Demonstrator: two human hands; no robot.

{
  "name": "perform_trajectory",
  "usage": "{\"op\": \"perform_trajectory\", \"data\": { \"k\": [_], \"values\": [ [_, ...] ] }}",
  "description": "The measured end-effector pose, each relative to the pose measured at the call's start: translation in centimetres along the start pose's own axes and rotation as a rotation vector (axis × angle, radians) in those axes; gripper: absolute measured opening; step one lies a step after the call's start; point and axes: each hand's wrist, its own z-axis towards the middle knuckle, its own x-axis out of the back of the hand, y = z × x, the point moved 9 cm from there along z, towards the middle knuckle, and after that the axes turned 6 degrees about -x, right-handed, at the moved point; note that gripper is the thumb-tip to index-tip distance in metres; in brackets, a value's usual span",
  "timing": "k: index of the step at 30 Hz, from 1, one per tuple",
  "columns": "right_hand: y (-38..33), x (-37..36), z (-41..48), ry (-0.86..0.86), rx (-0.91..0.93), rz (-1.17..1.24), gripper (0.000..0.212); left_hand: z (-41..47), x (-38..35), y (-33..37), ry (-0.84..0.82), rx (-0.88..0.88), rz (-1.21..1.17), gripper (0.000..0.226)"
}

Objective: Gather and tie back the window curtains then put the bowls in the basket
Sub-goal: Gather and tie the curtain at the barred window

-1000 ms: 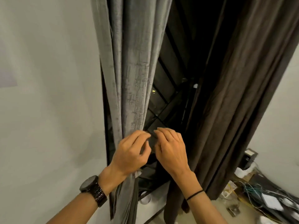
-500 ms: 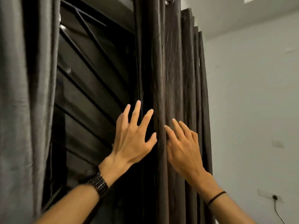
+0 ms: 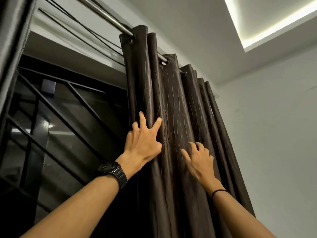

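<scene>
Dark barred window (image 3: 77,117) — left hand (image 3: 144,143) and right hand (image 3: 200,163), open-fingered, press the brown curtain (image 3: 173,100).

Left of the left hand (image 3: 143,143) we see a dark window (image 3: 60,98) behind black diagonal bars (image 3: 85,101). Above that hand a metal rod (image 3: 118,24) runs under the white ceiling (image 3: 188,23). Right of the right hand (image 3: 200,164) stands a plain white wall (image 3: 274,134); high above it a recessed light strip (image 3: 274,29) glows.
</scene>
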Motion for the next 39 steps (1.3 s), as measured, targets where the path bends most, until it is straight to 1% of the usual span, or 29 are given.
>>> {"op": "perform_trajectory", "data": {
  "k": [2, 4, 5, 6, 7, 8, 9, 10, 11, 12, 13, 14, 15, 18, 19, 21, 22, 24, 26, 27, 29, 31, 32, 33, 34, 35, 36, 38, 39],
  "values": [
    [-2.2, -0.2, 0.4, 0.013, 0.087, 0.241, 0.062, 0.9, 0.2, -0.7, 0.003, 0.029, -0.025, 0.083],
    [-5.8, -0.5, 0.1, -0.002, 0.226, 0.37, 0.068, 1.7, 0.4, -1.6, 0.034, 0.06, -0.068, 0.076],
    [-7.1, -0.7, 0.1, -0.005, 0.267, 0.418, 0.069, 1.9, 0.5, -2.1, 0.047, 0.084, -0.106, 0.074],
    [-7.9, -0.6, 0.6, 0.025, 0.261, 0.469, 0.068, 2.2, 0.6, -2.6, 0.061, 0.111, -0.151, 0.071],
    [-7.9, -0.1, 1.4, 0.101, 0.213, 0.509, 0.065, 2.3, 0.7, -3.2, 0.081, 0.144, -0.198, 0.068],
    [-7.0, 0.3, 2.5, 0.202, 0.116, 0.514, 0.062, 2.4, 0.8, -3.6, 0.098, 0.17, -0.233, 0.066],
    [-5.4, 0.6, 3.7, 0.28, -0.014, 0.481, 0.061, 2.5, 0.8, -3.8, 0.105, 0.186, -0.252, 0.066],
    [-3.7, 0.6, 5.0, 0.302, -0.153, 0.419, 0.064, 2.6, 0.9, -4.0, 0.107, 0.191, -0.25, 0.068],
    [-2.2, 0.1, 6.3, 0.269, -0.267, 0.346, 0.072, 2.7, 1.1, -4.0, 0.105, 0.187, -0.233, 0.07],
    [-0.9, -0.5, 7.3, 0.216, -0.328, 0.28, 0.08, 2.8, 1.3, -3.9, 0.103, 0.182, -0.21, 0.071],
    [-0.2, -1.3, 8.2, 0.171, -0.337, 0.242, 0.083, 3.0, 1.6, -3.8, 0.105, 0.175, -0.188, 0.069],
    [0.1, -2.0, 8.9, 0.142, -0.311, 0.235, 0.081, 3.2, 1.8, -3.7, 0.104, 0.168, -0.169, 0.066],
    [0.1, -2.4, 9.5, 0.125, -0.266, 0.254, 0.07, 3.5, 2.1, -3.5, 0.105, 0.162, -0.152, 0.062],
    [-1.5, -2.6, 9.9, 0.076, -0.134, 0.334, 0.018, 4.5, 2.8, -3.2, 0.119, 0.158, -0.128, 0.059],
    [-2.3, -2.3, 9.5, 0.083, -0.112, 0.359, 0.008, 4.8, 2.9, -3.2, 0.134, 0.16, -0.127, 0.06],
    [-5.2, -1.2, 8.5, 0.127, -0.05, 0.411, 0.017, 5.3, 3.3, -3.4, 0.174, 0.173, -0.139, 0.066],
    [-7.9, -0.2, 7.4, 0.154, 0.043, 0.444, 0.017, 5.4, 3.5, -3.8, 0.199, 0.19, -0.16, 0.07],
    [-14.3, 2.8, 4.0, 0.171, 0.294, 0.601, 0.006, 5.5, 3.9, -5.2, 0.265, 0.228, -0.256, 0.069],
    [-19.4, 6.3, 0.8, 0.117, 0.528, 0.773, 0.015, 5.2, 4.7, -7.3, 0.362, 0.273, -0.435, 0.064],
    [-20.9, 7.7, -0.2, 0.082, 0.589, 0.791, 0.017, 5.0, 5.1, -8.3, 0.413, 0.294, -0.506, 0.061],
    [-21.3, 8.3, -0.3, 0.015, 0.621, 0.714, 0.02, 4.6, 5.6, -9.6, 0.444, 0.304, -0.505, 0.05],
    [-19.0, 8.0, 0.7, 0.021, 0.576, 0.674, 0.028, 4.4, 5.5, -9.9, 0.402, 0.301, -0.415, 0.038],
    [-17.3, 7.8, 1.4, 0.056, 0.522, 0.699, 0.031, 4.4, 5.3, -9.9, 0.383, 0.297, -0.389, 0.031],
    [-15.1, 7.7, 2.3, 0.131, 0.441, 0.743, 0.034, 4.5, 4.9, -10.0, 0.374, 0.292, -0.383, 0.024],
    [-12.7, 7.7, 3.4, 0.237, 0.321, 0.745, 0.037, 4.6, 4.5, -9.9, 0.366, 0.285, -0.389, 0.02],
    [-10.0, 7.2, 4.7, 0.332, 0.164, 0.676, 0.041, 4.7, 4.0, -9.7, 0.357, 0.275, -0.407, 0.019],
    [-7.4, 6.2, 6.0, 0.36, -0.014, 0.564, 0.051, 4.8, 3.5, -9.4, 0.351, 0.262, -0.429, 0.021],
    [-2.9, 3.1, 8.4, 0.258, -0.263, 0.424, 0.08, 4.9, 2.9, -8.6, 0.343, 0.236, -0.439, 0.026],
    [-1.4, 1.3, 9.2, 0.169, -0.321, 0.434, 0.092, 4.9, 2.8, -8.2, 0.337, 0.223, -0.415, 0.028]
  ]
}}
